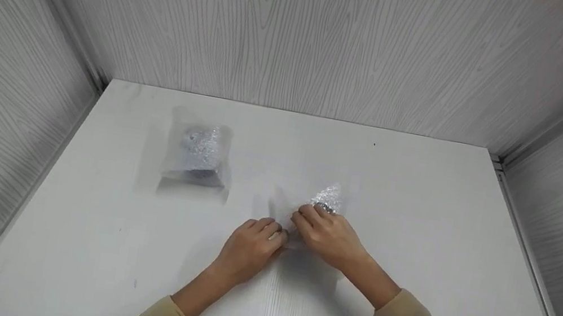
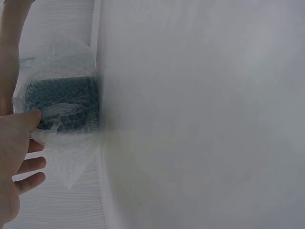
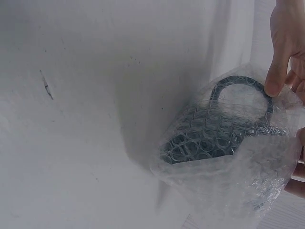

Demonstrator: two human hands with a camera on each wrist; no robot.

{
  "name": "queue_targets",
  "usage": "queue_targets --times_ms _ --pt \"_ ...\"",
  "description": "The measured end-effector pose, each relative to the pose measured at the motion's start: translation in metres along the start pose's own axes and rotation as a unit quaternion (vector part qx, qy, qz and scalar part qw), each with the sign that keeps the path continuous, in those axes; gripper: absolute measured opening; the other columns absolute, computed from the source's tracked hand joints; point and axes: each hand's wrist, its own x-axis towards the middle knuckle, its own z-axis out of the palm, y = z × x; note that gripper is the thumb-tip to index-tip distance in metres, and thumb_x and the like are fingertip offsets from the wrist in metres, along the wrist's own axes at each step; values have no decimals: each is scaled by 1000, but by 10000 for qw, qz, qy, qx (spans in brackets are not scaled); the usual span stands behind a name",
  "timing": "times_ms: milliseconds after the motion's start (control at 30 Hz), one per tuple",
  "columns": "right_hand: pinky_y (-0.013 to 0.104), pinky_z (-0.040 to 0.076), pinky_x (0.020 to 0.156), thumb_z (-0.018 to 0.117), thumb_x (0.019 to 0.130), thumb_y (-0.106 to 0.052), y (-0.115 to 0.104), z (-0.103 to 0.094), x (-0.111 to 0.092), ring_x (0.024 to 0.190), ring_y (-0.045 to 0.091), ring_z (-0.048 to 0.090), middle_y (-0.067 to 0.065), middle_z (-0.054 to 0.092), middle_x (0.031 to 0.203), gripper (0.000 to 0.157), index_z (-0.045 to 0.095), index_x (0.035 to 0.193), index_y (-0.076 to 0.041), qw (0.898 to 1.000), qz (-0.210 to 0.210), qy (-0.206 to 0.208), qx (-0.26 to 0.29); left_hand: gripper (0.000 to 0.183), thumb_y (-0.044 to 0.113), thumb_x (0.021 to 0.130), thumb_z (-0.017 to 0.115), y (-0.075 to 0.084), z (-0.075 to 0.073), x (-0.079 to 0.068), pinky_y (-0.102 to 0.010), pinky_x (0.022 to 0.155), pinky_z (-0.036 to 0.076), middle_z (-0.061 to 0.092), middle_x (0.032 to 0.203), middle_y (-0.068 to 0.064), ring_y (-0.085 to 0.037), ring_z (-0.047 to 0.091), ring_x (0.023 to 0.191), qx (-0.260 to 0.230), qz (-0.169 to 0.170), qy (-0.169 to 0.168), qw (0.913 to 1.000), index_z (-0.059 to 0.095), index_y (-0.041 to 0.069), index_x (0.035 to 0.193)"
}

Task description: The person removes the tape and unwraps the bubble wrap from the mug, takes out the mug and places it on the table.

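The bubble-wrap pouch [image 1: 329,194] is located over the middle of the worktop [image 1: 431,217]; contact with the surface cannot be determined. It encloses a dark item [image 3: 202,138] with a ring-shaped part [image 3: 240,80]. The left hand [image 1: 249,250] pinches the near edge; the right hand [image 1: 330,237] grips the right side. A second wrapped packet [image 1: 201,150] lies apart, rear left. Wood-grain panels [image 1: 302,35] border the worktop.

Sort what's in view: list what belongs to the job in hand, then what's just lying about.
In the job:
- left hand and right hand, both holding the bag
- bubble-wrap bag
- dark item with an arched part, inside it

Lying about:
- second wrapped package, untouched on the white table; whether it's also due handling, I can't tell
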Motion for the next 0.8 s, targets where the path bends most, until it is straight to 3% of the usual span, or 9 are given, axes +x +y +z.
queue_targets --times_ms 200,333,500,800 --pt "25 61 61 82 87 -8 0 -1 -1 82 21 74 6 70 97 19 72 103 -6 9995 52 284 142 17 25 88 85 1 0 0 -28 77 59 73 97 3 -14 72 96 -26 -17 -37 10000 73 16 97" --pt "25 61 61 72 96 -10 0 -4 -2 80 22 74 6 71 95 7 73 102 -6 9993 49 380 42 16 24 88 85 1 1 0 -29 77 59 73 96 3 -14 72 96 -21 -2 9 10000 74 16 96" --pt "28 62 62 58 105 -13 2 -8 -3 79 23 76 6 72 95 17 74 103 -6 9990 37 453 -58 15 24 89 84 1 1 0 -29 76 59 74 96 3 -14 72 95 -3 6 -25 10000 74 16 97" --pt "29 63 63 62 103 -14 4 -12 -7 78 24 76 7 74 94 16 75 102 -6 9984 80 543 -141 17 26 89 84 1 0 1 -30 78 60 74 96 3 -15 72 96 5 -3 -76 10000 74 17 98"
